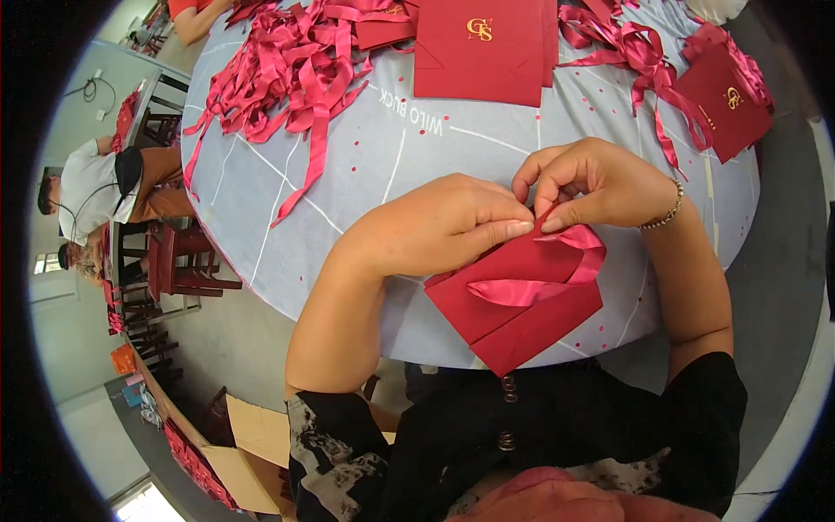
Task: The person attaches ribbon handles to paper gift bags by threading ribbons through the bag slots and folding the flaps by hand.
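Note:
A red paper gift bag lies at the table's near edge, its top rim under my fingers. My left hand is closed on that rim, thumb and fingers pinching it from the left. From the right, my right hand pinches the same rim, thumb and forefinger pressed together close to my left thumb. A glossy pink ribbon loops from the rim across the front of the bag. The ribbon's end at my fingertips is partly hidden.
A big heap of pink ribbons covers the far left of the round, grey-clothed table. Flat red bags are stacked at the far middle, and another ribboned bag lies far right. An open cardboard box stands below left. Other people sit beyond.

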A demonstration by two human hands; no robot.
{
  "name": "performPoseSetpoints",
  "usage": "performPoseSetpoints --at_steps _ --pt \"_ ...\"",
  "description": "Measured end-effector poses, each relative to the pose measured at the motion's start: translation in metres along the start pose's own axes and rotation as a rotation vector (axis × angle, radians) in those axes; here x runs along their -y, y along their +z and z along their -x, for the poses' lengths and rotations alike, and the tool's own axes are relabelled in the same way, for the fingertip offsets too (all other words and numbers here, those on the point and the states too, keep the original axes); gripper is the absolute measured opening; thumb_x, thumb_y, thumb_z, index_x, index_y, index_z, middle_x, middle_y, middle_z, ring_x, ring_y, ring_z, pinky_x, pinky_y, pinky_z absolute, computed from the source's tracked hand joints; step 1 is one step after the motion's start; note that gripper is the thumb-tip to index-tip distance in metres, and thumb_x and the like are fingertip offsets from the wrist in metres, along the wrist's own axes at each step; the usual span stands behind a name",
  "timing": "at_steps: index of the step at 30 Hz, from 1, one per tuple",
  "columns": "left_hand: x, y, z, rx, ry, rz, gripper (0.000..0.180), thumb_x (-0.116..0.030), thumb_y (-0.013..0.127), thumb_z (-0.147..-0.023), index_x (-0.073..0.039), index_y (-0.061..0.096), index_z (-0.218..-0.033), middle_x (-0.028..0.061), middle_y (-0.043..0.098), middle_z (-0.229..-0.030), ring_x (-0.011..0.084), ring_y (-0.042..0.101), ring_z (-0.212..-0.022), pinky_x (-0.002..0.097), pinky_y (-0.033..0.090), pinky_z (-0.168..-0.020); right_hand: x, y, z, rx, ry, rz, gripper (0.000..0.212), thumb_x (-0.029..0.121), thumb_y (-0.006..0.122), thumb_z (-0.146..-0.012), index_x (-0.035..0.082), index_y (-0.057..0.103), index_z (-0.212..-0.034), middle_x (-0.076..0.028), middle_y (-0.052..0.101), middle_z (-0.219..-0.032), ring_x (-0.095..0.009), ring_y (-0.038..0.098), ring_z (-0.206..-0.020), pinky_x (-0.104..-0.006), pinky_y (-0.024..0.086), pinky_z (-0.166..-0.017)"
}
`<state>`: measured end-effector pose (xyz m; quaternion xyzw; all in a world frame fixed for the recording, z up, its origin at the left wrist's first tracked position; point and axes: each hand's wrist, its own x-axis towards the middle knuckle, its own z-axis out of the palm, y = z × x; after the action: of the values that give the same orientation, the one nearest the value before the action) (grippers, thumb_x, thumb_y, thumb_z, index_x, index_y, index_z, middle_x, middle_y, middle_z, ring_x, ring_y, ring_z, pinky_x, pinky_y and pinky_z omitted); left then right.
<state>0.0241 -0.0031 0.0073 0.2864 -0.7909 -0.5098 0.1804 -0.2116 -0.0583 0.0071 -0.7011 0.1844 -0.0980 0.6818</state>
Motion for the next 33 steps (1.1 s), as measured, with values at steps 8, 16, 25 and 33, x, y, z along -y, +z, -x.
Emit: performPoseSetpoints --at_steps 8,16,25,33 --pt "-0.002 -0.007 0.012 0.139 -0.311 0.594 0.026 -0.013 0.054 -0.100 0.002 0.065 -0.119 0.0037 0.065 -0.077 0.0101 0.057 -0.064 0.0259 0.047 -0.059 0.001 0.002 0.000 -0.013 0.016 -0.073 0.007 0.000 0.076 -0.078 -0.001 0.071 -0.082 -0.011 0.062 -0.112 -0.011 0.058 -0.089 -0.0246 0.047 -0.079" --pt "0.005 0.000 0.002 0.217 -0.253 0.421 0.029 -0.006 0.053 -0.096 0.001 0.063 -0.122 0.0002 0.065 -0.086 0.0072 0.058 -0.074 0.0237 0.049 -0.067 0.012 -0.001 0.007 -0.094 -0.070 0.067 0.021 0.009 0.078 -0.080 0.001 0.067 -0.095 -0.006 0.062 -0.112 -0.009 0.056 -0.093 -0.0247 0.047 -0.080" --pt "0.007 0.006 -0.002 0.254 -0.252 0.459 0.028 -0.008 0.052 -0.099 0.001 0.062 -0.123 0.0003 0.065 -0.088 0.0070 0.059 -0.075 0.0250 0.050 -0.068 0.006 -0.011 0.008 0.072 -0.088 0.312 0.035 0.012 0.088 -0.066 0.005 0.069 -0.094 -0.004 0.063 -0.102 -0.014 0.058 -0.086 -0.0270 0.048 -0.080" --pt "0.003 0.007 -0.002 0.235 -0.274 0.455 0.031 -0.012 0.057 -0.098 0.000 0.060 -0.127 -0.0003 0.065 -0.089 0.0068 0.058 -0.075 0.0239 0.049 -0.070 0.009 -0.016 0.012 0.133 -0.132 0.404 0.026 0.013 0.085 -0.070 0.003 0.067 -0.085 -0.002 0.062 -0.092 -0.016 0.057 -0.087 -0.0290 0.046 -0.080"
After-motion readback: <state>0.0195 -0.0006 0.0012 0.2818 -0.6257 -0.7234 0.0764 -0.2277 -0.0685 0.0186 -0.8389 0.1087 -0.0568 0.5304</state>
